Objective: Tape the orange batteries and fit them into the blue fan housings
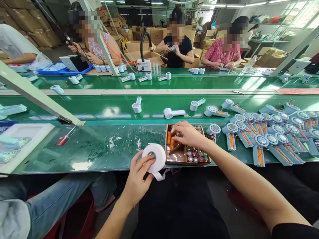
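Note:
My left hand [139,176] is closed around a roll of white tape [159,156], its fingers reaching into the core. A loose tape end [159,176] hangs below the roll. Over a small cardboard box [180,156] at the bench's front edge, my right hand [185,132] bends its fingers down at the orange cylindrical batteries [169,138]. The fingertips are partly hidden, so what they pinch is unclear. Round parts with red wires [196,155] fill the box's front right compartment. More of them lie behind my right wrist.
Many pale blue fan housings [261,141] with orange batteries crowd the bench to the right. A red-handled screwdriver [65,137] and a white foam tray [41,132] lie left. Beyond, the green conveyor [104,108] carries several housings. Co-workers sit across; a person's jeans-clad leg [62,199] is at left.

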`<state>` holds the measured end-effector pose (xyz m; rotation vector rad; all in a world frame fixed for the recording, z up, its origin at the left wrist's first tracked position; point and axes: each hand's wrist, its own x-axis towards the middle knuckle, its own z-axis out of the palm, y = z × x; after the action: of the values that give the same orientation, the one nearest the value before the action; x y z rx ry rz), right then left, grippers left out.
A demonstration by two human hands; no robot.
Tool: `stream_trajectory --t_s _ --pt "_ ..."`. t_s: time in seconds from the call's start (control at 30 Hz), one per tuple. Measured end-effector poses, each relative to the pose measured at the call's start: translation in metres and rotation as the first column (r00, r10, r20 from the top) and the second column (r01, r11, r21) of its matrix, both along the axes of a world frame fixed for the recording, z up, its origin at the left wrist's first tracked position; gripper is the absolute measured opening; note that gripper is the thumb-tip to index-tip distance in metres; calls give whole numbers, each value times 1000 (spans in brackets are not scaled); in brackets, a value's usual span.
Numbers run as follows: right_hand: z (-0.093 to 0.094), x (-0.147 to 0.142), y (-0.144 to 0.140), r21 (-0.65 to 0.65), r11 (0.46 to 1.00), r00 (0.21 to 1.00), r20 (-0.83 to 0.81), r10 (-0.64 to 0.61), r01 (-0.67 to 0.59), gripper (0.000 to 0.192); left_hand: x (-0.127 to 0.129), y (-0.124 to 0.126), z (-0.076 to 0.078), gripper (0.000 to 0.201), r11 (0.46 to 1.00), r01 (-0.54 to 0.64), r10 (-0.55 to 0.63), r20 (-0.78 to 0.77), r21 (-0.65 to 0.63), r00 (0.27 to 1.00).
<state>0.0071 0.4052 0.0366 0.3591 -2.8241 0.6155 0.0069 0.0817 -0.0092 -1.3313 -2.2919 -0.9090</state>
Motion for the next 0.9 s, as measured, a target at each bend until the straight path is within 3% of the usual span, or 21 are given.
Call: stream_trajectory --t_s 0.13,0.27,0.33,0.63,0.77,0.9 --pt "1 -7 -13 269 962 998 62 28 -44 8 3 7 1 40 1000 11 -11 2 -2 1000" --pt "8 -15 -28 547 814 981 117 157 -196 14 8 11 3 42 999 31 -31 -2 -7 1000" --pt "11 -20 -33 616 750 970 144 195 -242 14 9 12 4 43 999 36 -36 -2 -11 999" --pt "7 -34 -28 638 632 897 320 304 -441 15 12 10 -1 45 996 81 -78 48 -44 996" --pt "-1 -37 -37 626 618 879 339 335 -476 14 14 16 0 47 994 101 -98 59 -47 993" --pt "10 -35 -30 587 628 858 313 407 -512 7 16 18 3 49 993 111 -110 39 -46 993"
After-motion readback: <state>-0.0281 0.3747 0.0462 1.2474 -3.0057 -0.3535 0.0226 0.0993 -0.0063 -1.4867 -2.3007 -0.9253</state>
